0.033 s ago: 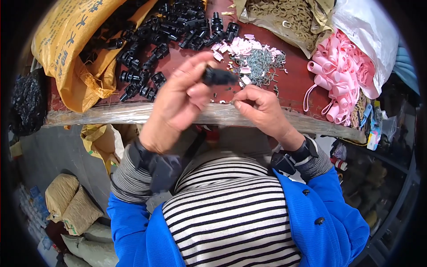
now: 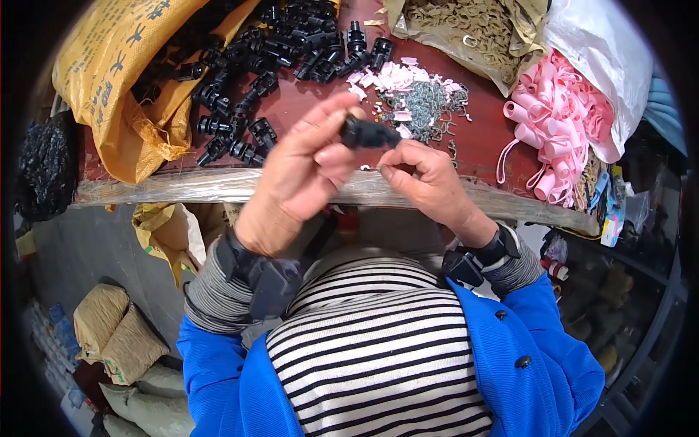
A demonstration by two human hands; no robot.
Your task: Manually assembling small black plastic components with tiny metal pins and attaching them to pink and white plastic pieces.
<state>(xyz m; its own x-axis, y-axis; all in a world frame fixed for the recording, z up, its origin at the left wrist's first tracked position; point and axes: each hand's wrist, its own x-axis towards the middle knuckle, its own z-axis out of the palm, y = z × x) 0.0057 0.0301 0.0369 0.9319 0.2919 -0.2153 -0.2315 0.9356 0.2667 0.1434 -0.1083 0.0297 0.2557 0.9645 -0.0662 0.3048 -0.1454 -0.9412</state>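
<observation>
My left hand (image 2: 309,164) grips a black plastic cylindrical fitting (image 2: 368,133) between thumb and fingers, holding it above the table's near edge. The fitting's narrow end points right, toward my right hand (image 2: 426,175). That hand is closed in a pinch, its fingertips close to the narrow end; whatever they hold is hidden. Beyond my hands lie a heap of small bent metal hooks (image 2: 429,109) and several small pale pink plastic pieces (image 2: 393,76). More black fittings (image 2: 255,51) are piled behind my left hand.
A yellow woven sack (image 2: 109,80) stands at the far left. At the far right are a bag of tan rings (image 2: 466,33) and a white bag (image 2: 601,44) spilling pink looped tubes (image 2: 557,120). Clear film wraps the table edge (image 2: 167,188). Brown sacks (image 2: 116,331) lie on the floor, left.
My left hand has shifted slightly right and down with the black fitting, bringing its narrow end closer to my right hand. The right hand has hardly moved.
</observation>
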